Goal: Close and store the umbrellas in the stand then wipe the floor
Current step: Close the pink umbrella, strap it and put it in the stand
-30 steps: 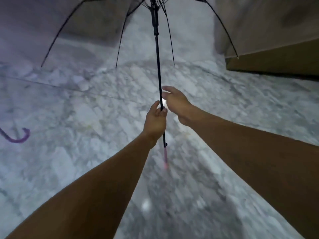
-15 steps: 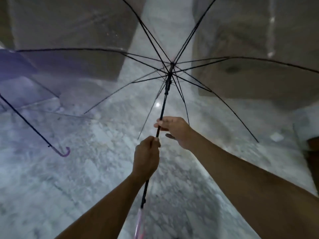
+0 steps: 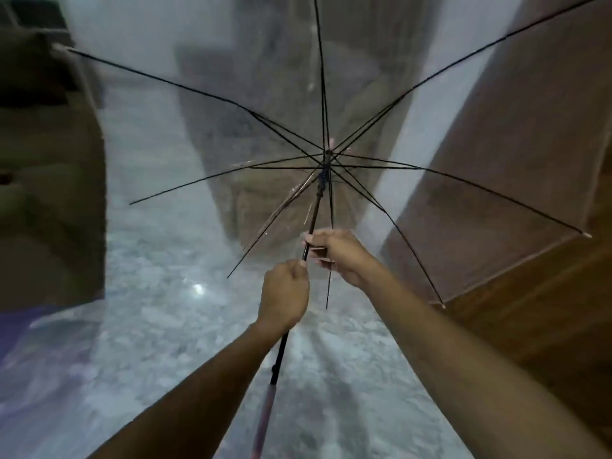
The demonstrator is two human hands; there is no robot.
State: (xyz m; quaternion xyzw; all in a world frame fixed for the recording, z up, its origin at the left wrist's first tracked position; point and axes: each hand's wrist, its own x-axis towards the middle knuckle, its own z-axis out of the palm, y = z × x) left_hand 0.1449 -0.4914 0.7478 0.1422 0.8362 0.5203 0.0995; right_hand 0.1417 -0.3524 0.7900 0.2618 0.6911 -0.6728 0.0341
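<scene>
An open transparent umbrella (image 3: 326,167) with black ribs fills the middle of the head view, its canopy facing away from me. My left hand (image 3: 284,293) grips the black shaft low down, above the pink handle (image 3: 265,415). My right hand (image 3: 334,251) holds the shaft just above the left one, fingers curled round it below the runner. The canopy is fully spread. A second, purple-tinted umbrella (image 3: 36,332) shows only as a blurred canopy edge at the lower left.
Grey-white marble floor (image 3: 159,326) lies under everything. A brown wooden door or panel (image 3: 530,160) stands at the right. Dark furniture (image 3: 43,193) stands at the left. A wall corner (image 3: 231,111) shows through the canopy ahead.
The view has tilted up and the umbrella's hub has risen toward frame centre. Both hands have kept their hold on the shaft. The purple umbrella's hooked handle has dropped out of view.
</scene>
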